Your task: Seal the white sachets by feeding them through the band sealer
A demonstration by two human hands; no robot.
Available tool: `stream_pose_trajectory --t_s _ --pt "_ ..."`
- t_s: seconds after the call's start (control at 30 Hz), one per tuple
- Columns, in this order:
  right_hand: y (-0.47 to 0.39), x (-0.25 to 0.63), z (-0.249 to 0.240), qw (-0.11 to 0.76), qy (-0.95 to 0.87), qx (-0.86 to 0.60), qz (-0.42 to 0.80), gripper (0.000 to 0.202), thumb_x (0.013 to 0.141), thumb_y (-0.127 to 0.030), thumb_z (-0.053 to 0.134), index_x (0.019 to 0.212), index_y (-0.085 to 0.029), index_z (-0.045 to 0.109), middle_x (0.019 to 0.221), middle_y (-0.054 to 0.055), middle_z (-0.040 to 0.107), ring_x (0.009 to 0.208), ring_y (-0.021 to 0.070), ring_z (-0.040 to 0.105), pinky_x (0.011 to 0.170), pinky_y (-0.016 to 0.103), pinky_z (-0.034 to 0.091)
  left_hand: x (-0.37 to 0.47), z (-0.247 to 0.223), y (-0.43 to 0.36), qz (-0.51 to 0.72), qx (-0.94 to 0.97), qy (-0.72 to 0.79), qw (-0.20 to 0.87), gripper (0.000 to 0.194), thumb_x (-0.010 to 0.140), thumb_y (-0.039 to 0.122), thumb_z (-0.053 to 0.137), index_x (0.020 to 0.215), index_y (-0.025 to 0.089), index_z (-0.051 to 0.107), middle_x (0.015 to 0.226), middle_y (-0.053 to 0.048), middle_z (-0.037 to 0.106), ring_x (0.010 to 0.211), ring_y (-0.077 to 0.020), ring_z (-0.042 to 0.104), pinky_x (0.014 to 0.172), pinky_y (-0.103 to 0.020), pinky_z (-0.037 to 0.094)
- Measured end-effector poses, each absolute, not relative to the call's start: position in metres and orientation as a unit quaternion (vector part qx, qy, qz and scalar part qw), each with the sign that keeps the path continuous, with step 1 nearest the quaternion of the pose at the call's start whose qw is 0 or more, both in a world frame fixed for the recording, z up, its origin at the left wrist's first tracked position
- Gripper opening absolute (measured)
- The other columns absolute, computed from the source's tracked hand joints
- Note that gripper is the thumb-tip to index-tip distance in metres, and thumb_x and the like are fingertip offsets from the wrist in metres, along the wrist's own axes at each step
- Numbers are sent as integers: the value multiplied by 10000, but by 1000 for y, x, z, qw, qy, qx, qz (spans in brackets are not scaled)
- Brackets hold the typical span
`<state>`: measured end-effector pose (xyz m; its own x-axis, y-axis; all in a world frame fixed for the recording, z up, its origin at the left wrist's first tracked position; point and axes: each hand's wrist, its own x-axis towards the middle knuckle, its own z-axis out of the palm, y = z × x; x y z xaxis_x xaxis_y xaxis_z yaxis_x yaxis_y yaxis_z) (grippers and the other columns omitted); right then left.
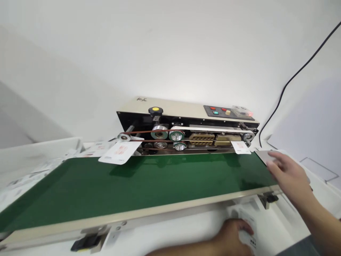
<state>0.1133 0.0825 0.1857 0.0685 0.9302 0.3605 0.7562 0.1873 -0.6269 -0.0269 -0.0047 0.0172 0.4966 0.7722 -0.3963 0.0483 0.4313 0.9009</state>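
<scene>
Left hand (pixel 233 236), at five o'clock, blurred: fingers bent over white packets (pixel 252 231) below the belt; whether it grips one or only touches them, cannot tell. Black clamp knob (pixel 85 243), seven o'clock, beneath the front rail (pixel 170 209); second knob (pixel 272 198), four o'clock.

Right hand (pixel 289 170), between three and four o'clock: released, fingers loosely curled (also blurred), thumb apart from the index finger, beside a grey plate (pixel 262 156) at the belt's end.

Green conveyor belt (pixel 165 181), one, wide, crossing from eight to four o'clock, inside the rail.

Printed white pouches at the machine, two. Right pouch (pixel 241 147): upper edge at the sealing mechanism, lower part over the belt's far edge; it lies towards ten o'clock from the right hand, twelve from the left hand, apart from both. Left pouch (pixel 119 153): hanging out at the mechanism's left end, towards ten o'clock from the left hand, well apart.

Loose packets (pixel 26 177), many, eight to nine o'clock, past the belt's left edge.

Beige-topped sealing machine (pixel 176 108), one: rollers, reddish drive belt, yellow-capped black knob (pixel 156 111), control panel (pixel 220 111) (red and green switches).

Black cable (pixel 285 85), two o'clock, against a white wall (pixel 160 46).
</scene>
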Motion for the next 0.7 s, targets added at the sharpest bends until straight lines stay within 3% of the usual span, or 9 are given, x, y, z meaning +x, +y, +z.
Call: stream_pose_trajectory --t_s 0.17,0.3,0.37,0.47,0.6,0.7 --pt "-8 117 130 354 -769 -526 80 218 826 -421 553 979 -273 594 718 25 582 582 215 558 570 307 489 -26 21 -3 251 442 413 756 644 425 8 613 1044 183 588 758 7 614 639 -143 545 611 -268 439" --pt "-36 123 67 268 -755 -585 122 372 842 -548 489 962 -233 646 906 105 598 822 289 584 673 360 516 -29 29 -7 291 480 396 727 675 475 48 595 1132 200 551 905 -23 623 730 -170 562 692 -290 445" --pt "-44 124 45 266 -750 -589 139 406 857 -565 455 907 -223 668 966 120 591 864 288 576 708 361 513 -28 31 -9 287 479 411 721 723 485 57 581 1189 211 517 987 -43 611 782 -193 572 714 -297 445" --pt "-55 123 30 310 -707 -609 184 401 815 -588 501 840 -222 663 983 111 585 704 237 595 558 299 514 -27 32 -12 254 471 454 712 713 496 57 552 1193 203 522 955 -57 608 768 -202 570 685 -295 437" --pt "-54 122 24 375 -559 -674 305 401 714 -542 605 953 -221 598 691 30 596 492 201 555 430 269 466 -26 35 -13 255 468 475 700 556 530 76 555 1073 190 600 859 -47 598 630 -143 518 583 -250 400" --pt "-42 127 20 423 -417 -700 398 425 687 -493 636 995 -208 561 775 33 618 511 190 561 415 250 450 -26 35 -13 255 475 455 709 568 533 53 527 1078 201 588 739 -3 567 468 -77 399 454 -204 316"
